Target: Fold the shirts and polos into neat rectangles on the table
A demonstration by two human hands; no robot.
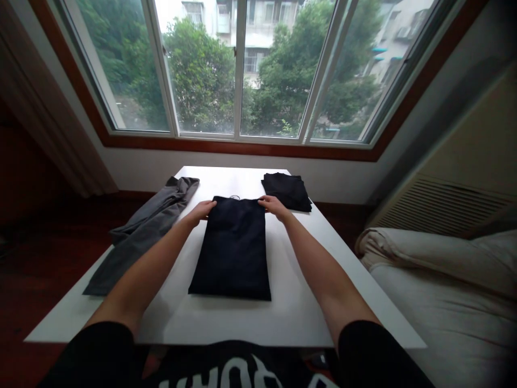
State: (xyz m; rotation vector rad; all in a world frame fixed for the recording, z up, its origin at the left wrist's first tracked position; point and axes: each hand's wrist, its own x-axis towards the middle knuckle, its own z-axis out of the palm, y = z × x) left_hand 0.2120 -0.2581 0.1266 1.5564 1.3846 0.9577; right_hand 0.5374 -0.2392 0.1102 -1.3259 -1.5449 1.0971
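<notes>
A dark navy garment, folded into a rectangle, lies in the middle of the white table. My left hand is closed on its far left corner, and my right hand pinches the far right corner. A thin cord loop shows at the garment's far edge between my hands. Grey trousers lie loosely along the table's left side, partly behind my left forearm. At the far right of the table sits a folded black stack of cloth.
Beyond the table's far edge is a wall with a wide window. A cushioned seat with a pale cover stands to the right of the table. A curtain hangs at the left.
</notes>
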